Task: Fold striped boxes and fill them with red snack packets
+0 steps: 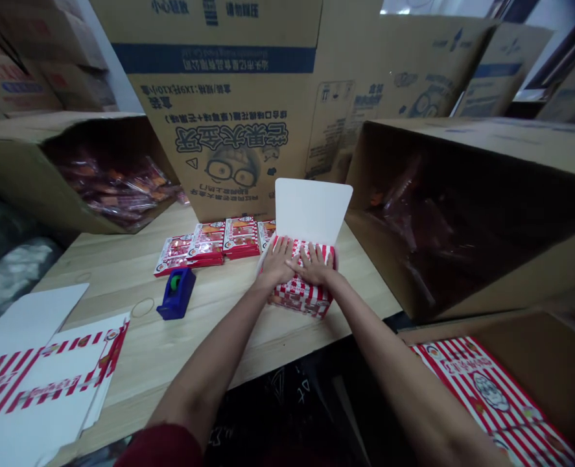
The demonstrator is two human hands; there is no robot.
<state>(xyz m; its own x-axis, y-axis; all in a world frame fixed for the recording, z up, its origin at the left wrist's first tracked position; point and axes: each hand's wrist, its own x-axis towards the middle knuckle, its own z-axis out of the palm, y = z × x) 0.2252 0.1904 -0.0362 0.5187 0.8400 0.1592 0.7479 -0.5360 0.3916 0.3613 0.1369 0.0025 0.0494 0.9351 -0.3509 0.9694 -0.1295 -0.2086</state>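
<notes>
A red-and-white patterned carton (301, 299) stands on the wooden table, its white lid flap (312, 206) raised at the back. My left hand (277, 263) lies flat on top of the carton's contents, fingers stretched out. Beside it, my right hand (311, 264) presses down flat with spread fingers, the two hands meeting at the thumbs. Red-and-white packets show between and around my fingers; my palms cover most of them. Behind and left of the carton, several flat packets (208, 240) with the same stripes lie in small stacks.
A blue tape dispenser (176, 295) sits left of the carton. Flat unfolded cartons (48, 383) lie at the table's left. Open cardboard boxes with wrapped pieces stand at left (19, 146) and right (486, 146). Striped cartons (486, 389) fill a box at lower right.
</notes>
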